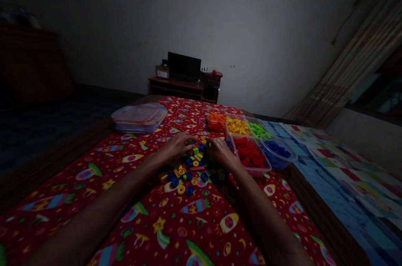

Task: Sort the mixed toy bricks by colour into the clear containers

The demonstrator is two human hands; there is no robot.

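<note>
Pieces (196, 163), small & of mixed colours, are spread in a loose pile on the red patterned cloth (176, 232), btwn the hands & a bit nearer the body. L hand (179, 145) is held low at the pile's far L edge, fingers bent & thumb set below them; whether a pc is pinched there can't be told, view too dark & small. R hand (220, 150) is bent down over the pile's R side w/ fingertips hidden, so its grasp can't be told either. Just R of it, red bricks (249, 151) are kept in a clear tub (258, 171); orange (217, 120), yellow (238, 127), green (257, 130) & blue (275, 148) pcs are held in tubs close by, approx. one colour per tub. Lids (138, 117) are stacked well apart on the far L. Current step is judged to be picking through the mixed pile w/ both hands; for the next move, one pc prob. needs to be singled out by fingertip & lifted w/o its neighbours being scattered, the nearest tub rim being kept clear of the R wrist
</note>
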